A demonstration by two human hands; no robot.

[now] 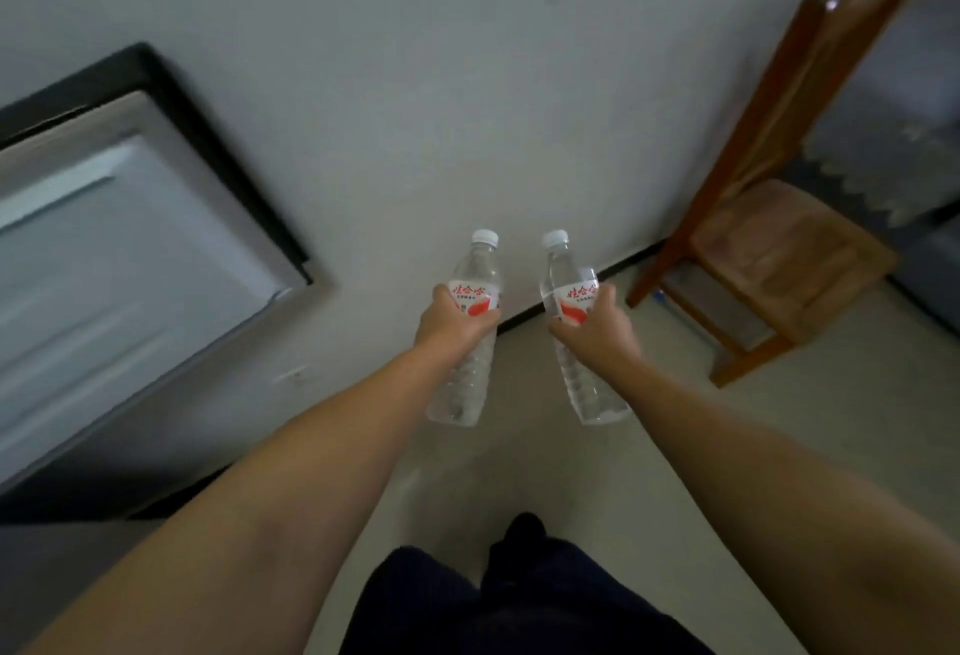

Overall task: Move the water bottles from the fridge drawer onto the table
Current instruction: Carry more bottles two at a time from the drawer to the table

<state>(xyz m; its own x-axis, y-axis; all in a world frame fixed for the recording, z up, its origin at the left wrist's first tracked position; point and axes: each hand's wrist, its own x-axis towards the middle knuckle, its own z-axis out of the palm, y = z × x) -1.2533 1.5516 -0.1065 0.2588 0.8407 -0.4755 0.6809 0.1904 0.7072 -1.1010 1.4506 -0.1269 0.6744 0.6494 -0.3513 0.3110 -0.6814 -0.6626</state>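
From the head camera, both arms reach forward and each hand carries one water bottle in the air over a pale floor (519, 472). The left hand (449, 322) is wrapped around the middle of the left bottle (470, 342), fingers curled over its red and white label. The right hand (597, 327) grips the right bottle (569, 301) the same way, thumb on the near side of the label. Both bottles are clear, have white caps, and stand nearly upright with the caps pointing away from the person; their bases tilt slightly apart. The two bottles are near each other but do not touch.

To the left is a fridge (130, 249) with a dark frame and a grey, blurred inner surface; whether a drawer is open there cannot be told. A grey wall (467, 57) fills the upper part of the view, ending in a dark strip at the floor. On the right a wooden chair (769, 249) stands against the wall, and just beyond it hangs the scalloped edge of a cloth over a table (893, 150). Dark trousers (519, 602) show at the bottom.
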